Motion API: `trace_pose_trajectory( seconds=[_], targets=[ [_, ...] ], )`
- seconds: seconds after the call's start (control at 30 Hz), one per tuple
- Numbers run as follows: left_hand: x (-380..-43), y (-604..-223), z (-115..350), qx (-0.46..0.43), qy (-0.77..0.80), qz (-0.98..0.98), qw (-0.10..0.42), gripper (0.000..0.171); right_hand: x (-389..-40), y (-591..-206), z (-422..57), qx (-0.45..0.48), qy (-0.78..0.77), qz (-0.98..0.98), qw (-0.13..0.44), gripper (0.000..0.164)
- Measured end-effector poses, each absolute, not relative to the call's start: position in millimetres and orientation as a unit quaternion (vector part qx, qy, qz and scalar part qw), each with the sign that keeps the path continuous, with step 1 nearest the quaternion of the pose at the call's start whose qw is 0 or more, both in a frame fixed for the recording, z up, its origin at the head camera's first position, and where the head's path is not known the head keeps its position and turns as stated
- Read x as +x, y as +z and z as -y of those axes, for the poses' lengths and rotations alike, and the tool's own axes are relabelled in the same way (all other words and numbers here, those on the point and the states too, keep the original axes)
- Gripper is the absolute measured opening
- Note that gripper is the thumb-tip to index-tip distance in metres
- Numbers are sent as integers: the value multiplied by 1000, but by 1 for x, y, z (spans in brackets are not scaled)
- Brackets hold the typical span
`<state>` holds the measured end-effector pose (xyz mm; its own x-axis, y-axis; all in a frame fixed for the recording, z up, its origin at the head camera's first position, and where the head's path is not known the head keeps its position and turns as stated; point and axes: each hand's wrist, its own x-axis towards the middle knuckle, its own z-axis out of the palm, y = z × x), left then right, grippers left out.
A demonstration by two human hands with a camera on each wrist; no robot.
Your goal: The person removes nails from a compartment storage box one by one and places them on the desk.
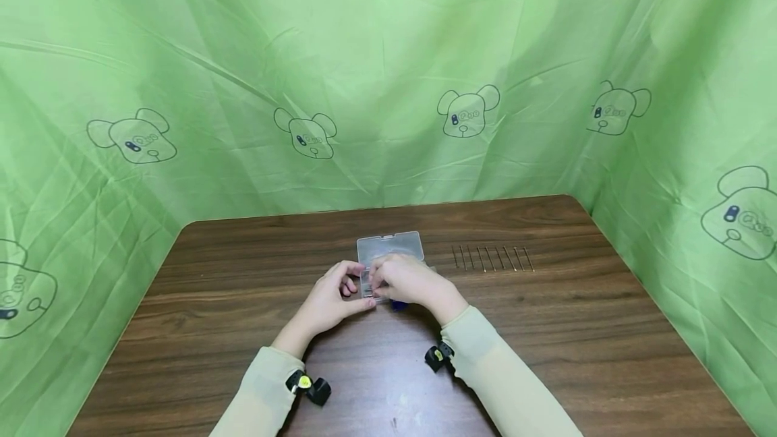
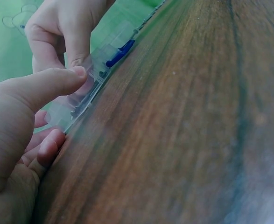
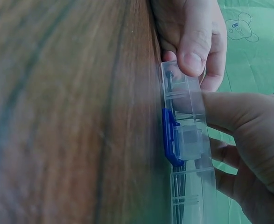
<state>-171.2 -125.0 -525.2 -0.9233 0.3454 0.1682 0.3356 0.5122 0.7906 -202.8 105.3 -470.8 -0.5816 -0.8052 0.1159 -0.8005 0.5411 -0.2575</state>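
A clear plastic box point(image 3: 192, 179) with a blue latch point(image 3: 168, 140) lies on the wooden table, its clear lid point(image 1: 379, 247) folded back. Long thin metal nails or screws point(image 3: 179, 191) show through its wall in the right wrist view. My left hand point(image 1: 328, 299) holds the box's left end, thumb point(image 2: 64, 79) at the near wall and fingers round the side. From above, my right hand point(image 1: 409, 280) reaches into the box with bent fingers and thumb. Whether a thing is pinched between those fingertips is hidden.
Right of the box, several thin metal nails or screws point(image 1: 493, 259) lie side by side in a row on the brown table point(image 1: 546, 329). Green cloth point(image 1: 382, 154) with printed bear heads hangs behind the table and along both sides.
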Motion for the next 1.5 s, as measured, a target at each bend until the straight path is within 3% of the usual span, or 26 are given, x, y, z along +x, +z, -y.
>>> trace_pose_trajectory(
  seconds=[0.7, 0.97, 1.5],
  targets=[
    [-173, -526, 125, 200, 455, -868, 8, 68, -207, -476, -108, -495, -139, -858, 0, 5],
    [-171, -527, 124, 206, 450, -869, 5, 67, -206, -470, -109, -466, -181, -865, 35, 3],
    [-170, -527, 124, 208, 448, -869, 4, 66, -203, -471, -106, -453, -132, -882, 0, 5]
  ],
)
